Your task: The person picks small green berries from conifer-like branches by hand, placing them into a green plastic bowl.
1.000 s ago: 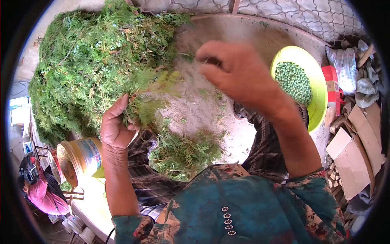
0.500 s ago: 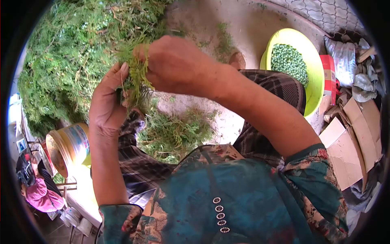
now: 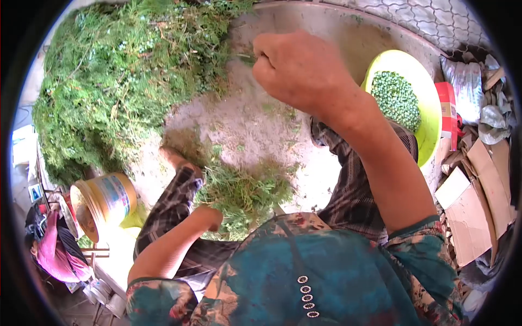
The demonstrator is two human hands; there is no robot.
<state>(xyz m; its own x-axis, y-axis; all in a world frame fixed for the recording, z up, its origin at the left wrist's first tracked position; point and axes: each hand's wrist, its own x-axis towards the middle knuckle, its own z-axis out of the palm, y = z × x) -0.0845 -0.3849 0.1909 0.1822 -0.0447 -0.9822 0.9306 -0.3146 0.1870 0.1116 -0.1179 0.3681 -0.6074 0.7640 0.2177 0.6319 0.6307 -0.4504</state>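
Note:
My right hand (image 3: 299, 68) is raised over the ground in a closed fist. Its curled fingers hide whatever it may hold. To its right stands a yellow-green basin (image 3: 432, 127) partly filled with small round green cones (image 3: 394, 98). My left hand (image 3: 208, 218) hangs low beside a small heap of feathery green sprigs (image 3: 244, 190) between my legs; its fingers are turned away from view. At the upper left lies a large pile of leafy conifer branches (image 3: 119, 81) bearing pale green cones.
A yellow bucket (image 3: 103, 201) lies tipped at the left. Beyond it sits another person in a pink top (image 3: 57, 255). Flattened cardboard (image 3: 470, 217), a red box (image 3: 447, 111) and plastic bags (image 3: 462, 81) crowd the right side. Wire mesh (image 3: 429, 22) runs along the top.
My hands have moved apart. The sprig they held is out of them. My right hand has gone right toward the basin, while my left has dropped to the small heap.

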